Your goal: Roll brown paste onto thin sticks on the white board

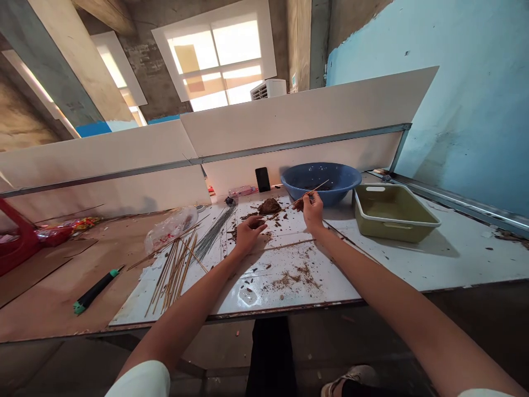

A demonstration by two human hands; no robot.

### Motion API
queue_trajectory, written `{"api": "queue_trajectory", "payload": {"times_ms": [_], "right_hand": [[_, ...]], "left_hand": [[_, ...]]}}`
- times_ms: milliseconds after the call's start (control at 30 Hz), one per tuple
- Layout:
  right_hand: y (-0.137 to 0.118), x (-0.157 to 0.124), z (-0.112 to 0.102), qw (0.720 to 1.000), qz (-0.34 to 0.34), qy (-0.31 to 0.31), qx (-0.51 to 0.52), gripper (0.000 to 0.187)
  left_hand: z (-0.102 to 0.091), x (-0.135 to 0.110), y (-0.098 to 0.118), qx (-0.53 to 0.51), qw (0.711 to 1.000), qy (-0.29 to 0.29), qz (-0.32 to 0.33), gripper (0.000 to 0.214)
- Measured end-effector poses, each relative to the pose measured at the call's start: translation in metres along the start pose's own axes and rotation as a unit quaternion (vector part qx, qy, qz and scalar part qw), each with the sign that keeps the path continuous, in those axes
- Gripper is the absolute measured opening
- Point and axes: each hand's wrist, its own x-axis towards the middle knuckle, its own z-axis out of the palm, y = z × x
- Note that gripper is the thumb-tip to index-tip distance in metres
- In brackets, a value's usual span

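My right hand pinches a thin bamboo stick together with a bit of brown paste, the stick pointing up toward the blue bowl. My left hand rests curled on the white board, fingers pressing a smear of brown paste near the stick's lower end. A lump of brown paste sits just beyond both hands. Crumbs of paste are scattered over the board.
Several coated sticks and thin bare sticks lie left of my hands. A clear plastic bag, a green-handled tool, an olive tray, a black phone against the white partition.
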Motion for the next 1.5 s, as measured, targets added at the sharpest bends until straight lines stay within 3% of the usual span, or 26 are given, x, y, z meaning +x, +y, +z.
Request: {"api": "queue_trajectory", "payload": {"times_ms": [267, 467, 567, 667, 733, 867, 967, 1067, 1233, 1367, 1500], "right_hand": [[-0.005, -0.006, 0.001, 1.0, -0.004, -0.027, -0.005, 0.027], [-0.008, -0.03, 0.019, 0.991, 0.03, -0.131, -0.002, 0.042], [-0.01, -0.034, 0.02, 0.985, 0.077, -0.145, -0.048, 0.045], [-0.016, -0.035, 0.014, 0.959, 0.13, -0.194, -0.161, 0.049], [-0.023, -0.038, 0.011, 0.934, 0.066, -0.234, -0.261, 0.048], [-0.041, -0.048, 0.012, 0.85, -0.193, -0.316, -0.375, 0.014], [-0.048, -0.051, 0.013, 0.778, -0.288, -0.399, -0.391, 0.031], [-0.044, -0.048, 0.011, 0.744, -0.292, -0.445, -0.404, 0.035], [-0.032, -0.043, 0.007, 0.729, -0.21, -0.498, -0.42, 0.021], [-0.027, -0.043, 0.007, 0.731, -0.187, -0.493, -0.434, 0.017], [-0.021, -0.042, 0.006, 0.757, -0.179, -0.481, -0.404, 0.02]], "left_hand": [[-0.003, -0.004, 0.02, 0.113, 0.993, -0.031, 0.024, 0.05], [0.004, -0.006, 0.026, 0.213, 0.973, -0.075, 0.046, 0.061], [0.004, -0.005, 0.021, 0.242, 0.967, -0.066, 0.041, 0.049], [-0.001, -0.002, 0.014, 0.258, 0.963, -0.061, 0.041, 0.035], [-0.003, 0.0, 0.009, 0.271, 0.959, -0.065, 0.045, 0.031], [-0.001, 0.001, 0.005, 0.263, 0.955, -0.098, 0.091, 0.03], [0.004, 0.0, 0.004, 0.241, 0.954, -0.118, 0.134, 0.034], [0.006, -0.001, 0.003, 0.234, 0.956, -0.123, 0.131, 0.042], [0.004, -0.002, 0.005, 0.254, 0.95, -0.13, 0.124, 0.034], [0.003, -0.002, 0.008, 0.306, 0.927, -0.142, 0.166, 0.015], [-0.002, 0.001, 0.009, 0.335, 0.914, -0.154, 0.168, 0.012]]}}
